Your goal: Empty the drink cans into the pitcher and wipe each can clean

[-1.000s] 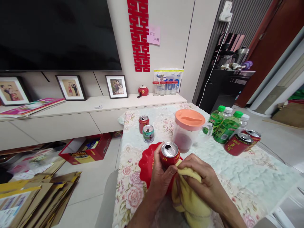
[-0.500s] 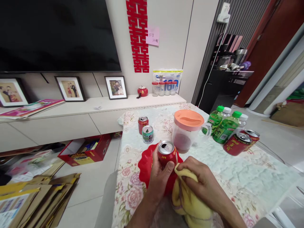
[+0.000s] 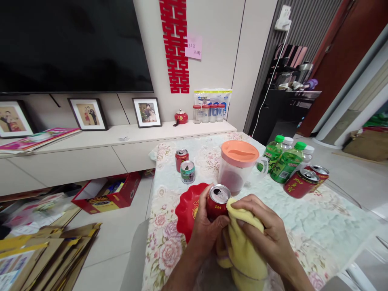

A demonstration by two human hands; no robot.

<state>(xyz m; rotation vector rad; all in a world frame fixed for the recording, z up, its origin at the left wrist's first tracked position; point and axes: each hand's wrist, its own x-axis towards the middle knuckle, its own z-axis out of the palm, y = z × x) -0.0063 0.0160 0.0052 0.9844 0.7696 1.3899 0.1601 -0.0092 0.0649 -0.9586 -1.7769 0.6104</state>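
Observation:
My left hand (image 3: 204, 230) is wrapped round an opened red drink can (image 3: 217, 207), its top tilted slightly toward me. In my right hand (image 3: 263, 224) is a bunched yellow cloth (image 3: 247, 250), whose upper edge touches the can's right side. Beneath the can lies a red scalloped plate (image 3: 184, 210), partly covered by my hands and the cloth. Behind it stands a clear plastic pitcher (image 3: 232, 176) with an orange lid and some dark contents. A red can (image 3: 182, 161) and a short green-and-silver can (image 3: 188, 173) stand to the left of the pitcher.
Green-capped bottles (image 3: 286, 163) and red cans (image 3: 300, 185) stand at the table's right on the floral tablecloth (image 3: 327, 218). A low cabinet (image 3: 133, 147) with framed photos and jars runs behind. On the floor are a red box (image 3: 112, 200) and folded cardboard (image 3: 57, 254).
The red can has shifted a little right and down in my left hand. My right hand has brought the yellow cloth up against the can's side.

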